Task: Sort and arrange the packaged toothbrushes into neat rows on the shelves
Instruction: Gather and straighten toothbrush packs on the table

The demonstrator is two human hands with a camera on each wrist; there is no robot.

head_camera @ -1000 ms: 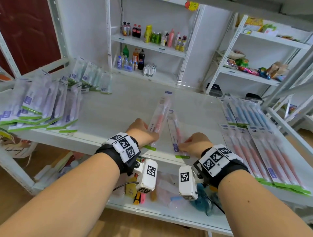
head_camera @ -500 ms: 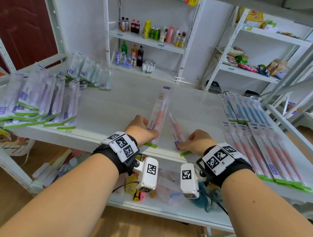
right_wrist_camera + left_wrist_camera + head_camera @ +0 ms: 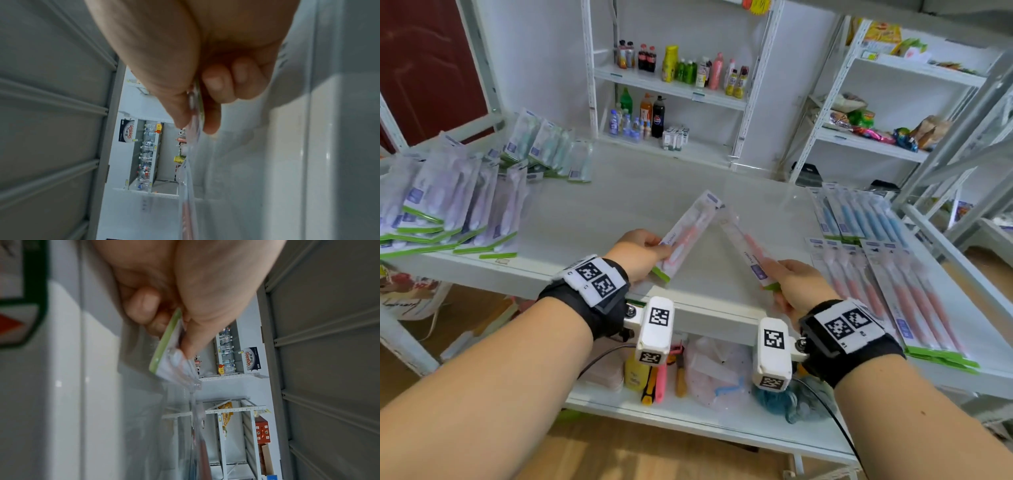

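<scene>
Only the head view shows both packs at once: two pink toothbrush packs raised above the shelf [image 3: 592, 219], tips nearly meeting at 12 o'clock. Left hand [image 3: 635, 251] pinches the left pack [image 3: 686, 236]; right hand [image 3: 799, 286] pinches the right pack [image 3: 748, 253]. The wrist views show each thumb clamping a green pack end.
</scene>
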